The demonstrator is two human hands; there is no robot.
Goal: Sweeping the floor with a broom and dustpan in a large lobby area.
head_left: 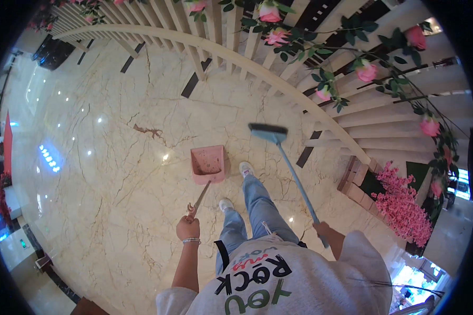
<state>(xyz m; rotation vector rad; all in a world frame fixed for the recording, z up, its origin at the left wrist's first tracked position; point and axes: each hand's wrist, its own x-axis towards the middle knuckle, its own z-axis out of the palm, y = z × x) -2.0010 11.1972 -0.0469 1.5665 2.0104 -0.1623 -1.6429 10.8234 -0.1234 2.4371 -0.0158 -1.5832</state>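
My left hand (188, 229) is closed round the handle of a long-handled pink dustpan (207, 179), whose open pan sits at floor level ahead of my feet. Small dark bits and a brownish patch show inside the pan. Out to the right, my right hand (325, 232) grips the blue-grey stick of a broom (294, 176). The broom's dark bristle head lies farther ahead, right of the dustpan and apart from it, close to the fence. Whether the bristles touch the floor I cannot tell.
A cream slatted fence (236, 55) with pink artificial roses curves along the far and right side, on dark feet. Pink blossoms (399, 202) fill a brick-edged planter at right. The glossy veined marble floor (115, 173) reflects lights. A dark pot (53, 52) stands far left.
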